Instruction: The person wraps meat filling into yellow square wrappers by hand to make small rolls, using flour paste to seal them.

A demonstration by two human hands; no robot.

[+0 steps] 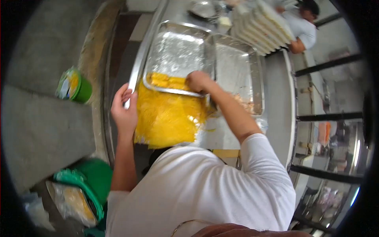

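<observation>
My right hand (198, 82) reaches into the near end of a metal tray (179, 24), its fingers closed at the right end of a yellow roll (177, 83); the fingertips are partly hidden. Another yellow roll (159, 79) lies beside it, against the tray's near left corner. My left hand (124, 106) is at the left edge of the metal table (138, 65), fingers loosely curled, thumb apart, with nothing visible in it. Between my arms, in front of the tray, a wide yellow sheet (167, 118) with a shiny, wet-looking surface covers the table.
A second metal tray (258, 85) stands to the right, with pinkish shreds (244, 102) at its near end. Behind, a person (304, 29) is beside a blurred stack of white trays (260, 27). On the floor at left are a green bucket (85, 89) and a larger green tub (96, 177).
</observation>
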